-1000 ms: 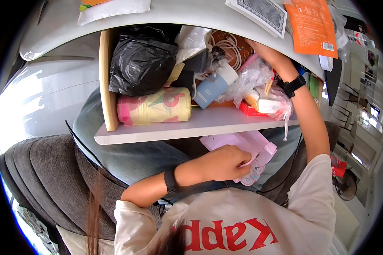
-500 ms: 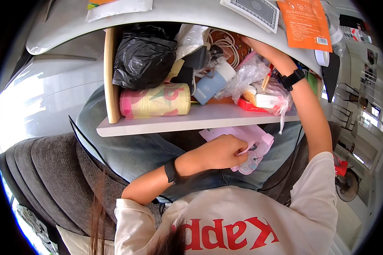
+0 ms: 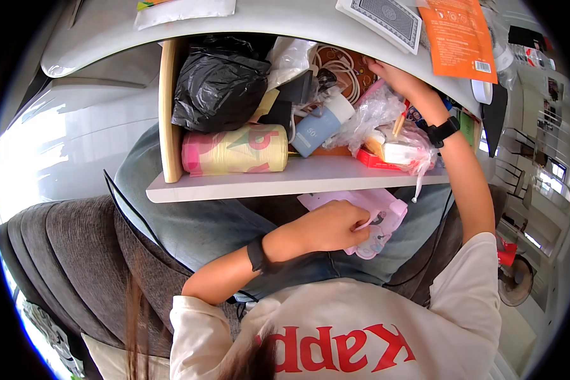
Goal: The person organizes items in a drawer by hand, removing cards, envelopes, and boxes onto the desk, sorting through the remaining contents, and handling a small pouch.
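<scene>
My left hand (image 3: pixel 329 227) is closed around the edge of a pink patterned pouch (image 3: pixel 383 218) over my lap, below the drawer front. My right hand (image 3: pixel 391 77) reaches into the back right of the open drawer (image 3: pixel 297 185), beside a brown patterned item (image 3: pixel 364 75) and coiled white cable (image 3: pixel 341 63). Its fingers show only partly under the tabletop edge, so their grip is unclear. Near it lie crumpled clear plastic (image 3: pixel 377 113), a blue and white tube (image 3: pixel 316 132) and a small red box (image 3: pixel 377 161) under a plastic-wrapped item.
At the drawer's left are a black plastic bag (image 3: pixel 218 85) and a yellow-pink roll (image 3: pixel 237 151). On the tabletop (image 3: pixel 266 20) above lie a card box (image 3: pixel 386 20), an orange packet (image 3: pixel 459 41) and a white roll of tape (image 3: pixel 481 91). A grey sofa (image 3: pixel 76 253) is behind my lap.
My right hand has drawn slightly out from under the tabletop edge, showing more of its fingers. My left hand keeps hold of the pink pouch. The view has shifted slightly.
</scene>
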### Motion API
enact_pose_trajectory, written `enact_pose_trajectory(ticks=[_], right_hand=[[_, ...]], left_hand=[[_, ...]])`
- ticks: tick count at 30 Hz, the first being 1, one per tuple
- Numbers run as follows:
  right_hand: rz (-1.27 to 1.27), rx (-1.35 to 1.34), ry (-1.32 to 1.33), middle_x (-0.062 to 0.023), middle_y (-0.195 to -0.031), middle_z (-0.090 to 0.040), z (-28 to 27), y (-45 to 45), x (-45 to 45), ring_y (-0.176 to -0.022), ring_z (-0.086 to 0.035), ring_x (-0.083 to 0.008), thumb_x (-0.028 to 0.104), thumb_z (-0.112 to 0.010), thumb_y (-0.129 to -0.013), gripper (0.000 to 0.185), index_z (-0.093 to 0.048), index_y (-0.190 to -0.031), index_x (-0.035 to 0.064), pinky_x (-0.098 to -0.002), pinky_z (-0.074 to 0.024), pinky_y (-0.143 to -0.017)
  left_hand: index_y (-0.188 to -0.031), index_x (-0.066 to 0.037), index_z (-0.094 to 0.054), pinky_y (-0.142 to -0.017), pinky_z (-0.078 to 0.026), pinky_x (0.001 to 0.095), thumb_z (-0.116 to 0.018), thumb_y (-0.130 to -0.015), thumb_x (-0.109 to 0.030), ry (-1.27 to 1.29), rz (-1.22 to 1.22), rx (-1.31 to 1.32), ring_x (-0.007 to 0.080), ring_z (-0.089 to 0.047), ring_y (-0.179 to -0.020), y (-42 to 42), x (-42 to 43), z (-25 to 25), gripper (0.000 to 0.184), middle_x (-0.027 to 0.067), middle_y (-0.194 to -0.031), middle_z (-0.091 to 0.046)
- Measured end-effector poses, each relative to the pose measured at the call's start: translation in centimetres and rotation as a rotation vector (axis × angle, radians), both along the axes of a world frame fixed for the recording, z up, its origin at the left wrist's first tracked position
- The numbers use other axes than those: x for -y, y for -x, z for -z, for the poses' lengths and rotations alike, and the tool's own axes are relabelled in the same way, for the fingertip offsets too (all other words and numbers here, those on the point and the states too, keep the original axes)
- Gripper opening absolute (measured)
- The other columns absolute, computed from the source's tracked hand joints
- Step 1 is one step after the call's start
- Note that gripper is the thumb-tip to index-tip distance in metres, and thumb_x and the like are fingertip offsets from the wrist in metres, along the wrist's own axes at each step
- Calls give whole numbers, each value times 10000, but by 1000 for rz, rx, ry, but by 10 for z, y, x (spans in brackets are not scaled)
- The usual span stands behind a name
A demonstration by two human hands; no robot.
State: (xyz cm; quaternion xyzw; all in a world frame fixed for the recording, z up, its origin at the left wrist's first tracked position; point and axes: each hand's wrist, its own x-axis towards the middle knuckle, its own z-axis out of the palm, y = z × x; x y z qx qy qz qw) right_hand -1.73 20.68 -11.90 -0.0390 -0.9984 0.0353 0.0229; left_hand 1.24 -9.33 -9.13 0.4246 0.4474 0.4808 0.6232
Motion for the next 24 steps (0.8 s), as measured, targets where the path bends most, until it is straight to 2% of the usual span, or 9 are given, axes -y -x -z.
enact_pose_trajectory(ticks=[2, 5, 8, 11, 16, 18, 20, 23, 24], right_hand=[[-9, 81, -85, -117, -821, -633, 0, 2, 6, -737, -604, -279, 198, -632, -811, 211, -616, -974, 64, -349, -483, -689], [-142, -132, -105, -141, -821, -618, 11, 2, 1, -728, -589, -282, 189, -630, -816, 211, -602, -967, 44, -352, -477, -691], [62, -57, 292, -156, -828, -611, 15, 1, 1, -731, -585, -280, 189, -635, -817, 230, -590, -981, 34, -347, -473, -688], [293, 112, 456, -154, -817, -611, 0, 8, 11, -706, -575, -275, 187, -641, -814, 237, -586, -985, 32, -336, -468, -670], [127, 105, 247, -88, -704, -557, 0, 7, 4, -626, -514, -180, 161, -618, -820, 166, -570, -891, 19, -307, -449, -605], [68, 171, 310, -54, -669, -520, -9, 1, 3, -598, -474, -138, 152, -596, -833, 141, -556, -874, 23, -290, -431, -575], [21, 333, 540, -14, -656, -488, -18, -7, 5, -583, -439, -101, 149, -570, -849, 123, -541, -879, 33, -267, -409, -549], [194, 268, 839, 19, -673, -487, -35, -34, 16, -572, -422, -89, 153, -546, -866, 123, -526, -912, 40, -237, -379, -534], [141, 226, 884, 58, -659, -437, -30, -40, 12, -548, -375, -60, 163, -530, -888, 122, -515, -919, 46, -215, -331, -508]], left_hand=[[-663, 16, -481, -517, -401, 383, -551, -830, -187, 25, -9, -5, 323, -539, -527, 5, 0, 0, 271, 188, -571, -511], [-658, 14, -477, -503, -388, 375, -551, -831, -189, 36, -39, -19, 311, -520, -506, 10, 1, -2, 277, 179, -553, -495], [-653, 13, -466, -493, -378, 372, -552, -834, -194, 24, -49, -27, 304, -506, -492, 9, 0, -4, 288, 176, -544, -485], [-654, 12, -457, -494, -376, 373, -554, -835, -197, -21, -57, -61, 301, -500, -492, 4, 0, 1, 293, 179, -547, -483], [-670, 16, -463, -505, -380, 362, -563, -840, -181, 14, -24, -114, 243, -487, -504, 10, 1, -3, 278, 167, -572, -485], [-704, 22, -495, -513, -379, 343, -572, -847, -180, 56, -60, -108, 192, -468, -520, 14, 4, -11, 258, 146, -588, -494], [-805, 33, -559, -523, -373, 304, -582, -864, -191, 73, -117, -45, 123, -423, -552, 10, 10, -18, 233, 109, -612, -498], [-859, 43, -572, -537, -374, 280, -570, -884, -188, 140, -73, -140, 100, -392, -575, 9, 16, -37, 233, 75, -613, -484], [-855, 57, -564, -539, -374, 265, -555, -897, -166, 146, -84, -114, 81, -387, -591, 6, 19, -43, 227, 42, -618, -474]])
